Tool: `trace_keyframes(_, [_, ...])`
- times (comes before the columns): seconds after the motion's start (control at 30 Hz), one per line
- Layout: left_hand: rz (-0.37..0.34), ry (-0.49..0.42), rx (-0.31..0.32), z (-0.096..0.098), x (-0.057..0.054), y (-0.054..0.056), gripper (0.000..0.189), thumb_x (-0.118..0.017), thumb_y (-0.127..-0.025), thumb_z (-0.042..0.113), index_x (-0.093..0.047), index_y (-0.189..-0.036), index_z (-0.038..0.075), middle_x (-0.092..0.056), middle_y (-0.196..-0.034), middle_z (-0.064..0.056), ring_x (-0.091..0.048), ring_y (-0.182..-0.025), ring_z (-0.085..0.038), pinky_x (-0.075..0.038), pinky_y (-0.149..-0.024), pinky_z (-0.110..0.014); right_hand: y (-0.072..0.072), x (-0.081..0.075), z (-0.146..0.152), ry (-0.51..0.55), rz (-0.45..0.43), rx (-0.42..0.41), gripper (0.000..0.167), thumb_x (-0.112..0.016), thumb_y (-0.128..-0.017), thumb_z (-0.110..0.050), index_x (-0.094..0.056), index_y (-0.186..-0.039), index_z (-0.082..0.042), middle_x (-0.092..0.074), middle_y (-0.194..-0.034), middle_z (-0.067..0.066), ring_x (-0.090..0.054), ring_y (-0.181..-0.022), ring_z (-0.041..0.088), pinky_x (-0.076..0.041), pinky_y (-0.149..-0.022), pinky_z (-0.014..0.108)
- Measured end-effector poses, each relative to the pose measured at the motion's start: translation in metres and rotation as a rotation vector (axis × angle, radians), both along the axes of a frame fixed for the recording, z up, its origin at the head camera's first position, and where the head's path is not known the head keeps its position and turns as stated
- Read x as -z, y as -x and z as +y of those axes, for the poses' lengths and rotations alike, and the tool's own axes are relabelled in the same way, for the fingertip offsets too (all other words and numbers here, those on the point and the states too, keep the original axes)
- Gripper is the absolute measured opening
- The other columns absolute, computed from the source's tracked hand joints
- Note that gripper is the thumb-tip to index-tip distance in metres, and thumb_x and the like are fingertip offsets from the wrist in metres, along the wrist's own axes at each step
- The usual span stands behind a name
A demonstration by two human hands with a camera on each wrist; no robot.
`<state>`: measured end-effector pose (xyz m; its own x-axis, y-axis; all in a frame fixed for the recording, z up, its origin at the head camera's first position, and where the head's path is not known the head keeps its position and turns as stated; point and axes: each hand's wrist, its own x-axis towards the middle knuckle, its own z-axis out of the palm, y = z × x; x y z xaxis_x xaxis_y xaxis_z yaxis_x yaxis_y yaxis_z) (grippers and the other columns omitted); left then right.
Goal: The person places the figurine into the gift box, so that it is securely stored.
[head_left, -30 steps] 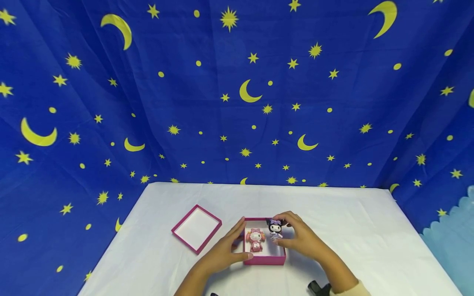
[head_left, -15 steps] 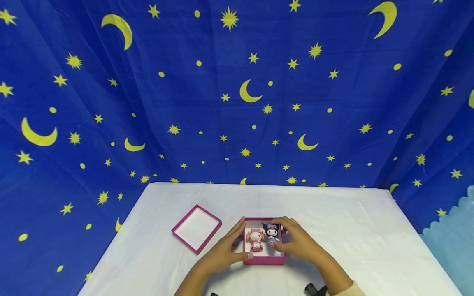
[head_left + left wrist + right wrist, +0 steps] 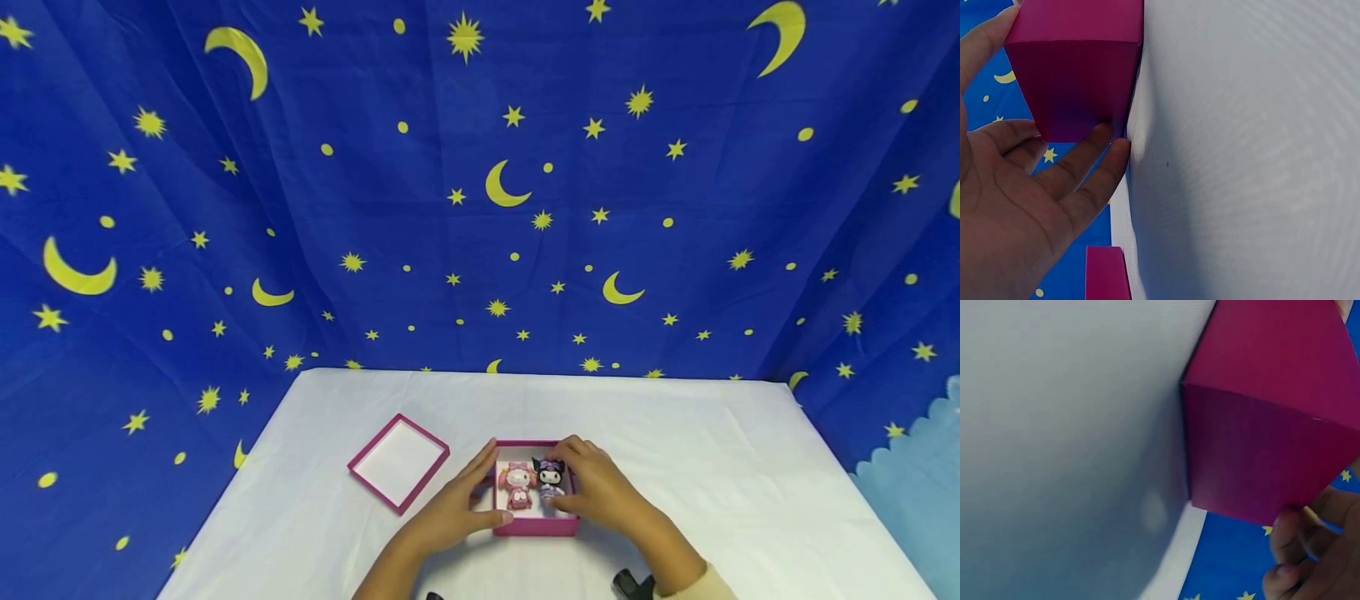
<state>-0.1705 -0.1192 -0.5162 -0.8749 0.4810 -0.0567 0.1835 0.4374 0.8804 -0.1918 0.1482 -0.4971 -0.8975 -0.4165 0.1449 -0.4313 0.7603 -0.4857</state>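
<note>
In the head view a magenta box (image 3: 536,527) with a white inside stands on the table. A pink figurine (image 3: 518,486) with a bow lies in its left half. My left hand (image 3: 453,510) spans the box's left side, thumb at the front corner, index finger at the back one. The left wrist view has its other fingers against the magenta side wall (image 3: 1079,87). My right hand (image 3: 606,493) reaches over the right wall and pinches a black-and-purple figurine (image 3: 552,477) beside the pink one. In the right wrist view the box wall (image 3: 1254,450) hides that figurine; curled fingers (image 3: 1288,534) show at its edge.
The box's shallow lid (image 3: 425,482), inside up, lies turned at an angle on the white-covered table (image 3: 675,433) left of the box. A blue curtain (image 3: 420,233) with yellow moons and stars hangs behind. A black device (image 3: 633,585) is at my right wrist.
My right hand has moved left and down with the black-and-purple figurine, from the box's right wall to inside, next to the pink one. The left hand and lid have stayed put.
</note>
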Motion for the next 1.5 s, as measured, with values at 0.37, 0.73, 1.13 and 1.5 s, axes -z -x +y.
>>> trace_keyframes(0.37, [0.006, -0.009, 0.005, 0.0, -0.003, -0.001, 0.092, -0.076, -0.091, 0.037, -0.019, -0.163, 0.023, -0.007, -0.173, 0.004, -0.029, -0.154, -0.03, -0.041, -0.118, -0.046, -0.001, -0.008, -0.009, -0.18, 0.039, 0.008, 0.055, -0.093, -0.067, -0.029, -0.069, -0.113, -0.011, -0.065, -0.108, -0.002, -0.057, -0.097, 0.018, -0.051, -0.089, 0.044])
trace_keyframes(0.73, [0.019, -0.039, 0.008, -0.001, -0.004, -0.003, 0.093, -0.077, -0.09, 0.036, -0.02, -0.163, 0.023, -0.008, -0.172, 0.005, -0.036, -0.151, -0.029, -0.042, -0.117, -0.047, 0.002, -0.012, -0.016, -0.219, -0.056, -0.002, 0.054, -0.094, -0.067, -0.027, -0.068, -0.11, -0.007, -0.064, -0.107, 0.003, -0.061, -0.1, 0.026, -0.052, -0.092, 0.051])
trace_keyframes(1.13, [0.04, -0.014, 0.01, -0.001, -0.001, -0.002, 0.094, -0.076, -0.09, 0.041, -0.02, -0.163, 0.022, -0.008, -0.173, 0.003, -0.028, -0.154, -0.031, -0.041, -0.118, -0.047, 0.002, -0.008, -0.009, -0.093, -0.087, 0.004, 0.065, -0.092, -0.07, -0.036, -0.068, -0.124, -0.009, -0.068, -0.122, 0.004, -0.06, -0.108, 0.023, -0.051, -0.102, 0.051])
trace_keyframes(1.5, [0.041, -0.006, 0.0, -0.001, -0.002, -0.002, 0.092, -0.076, -0.089, 0.04, -0.024, -0.162, 0.02, -0.011, -0.172, 0.0, -0.027, -0.154, -0.033, -0.046, -0.115, -0.046, -0.006, 0.006, 0.009, 0.079, -0.022, -0.003, 0.067, -0.083, -0.078, -0.049, -0.064, -0.134, -0.017, -0.064, -0.136, -0.003, -0.059, -0.121, 0.021, -0.053, -0.104, 0.048])
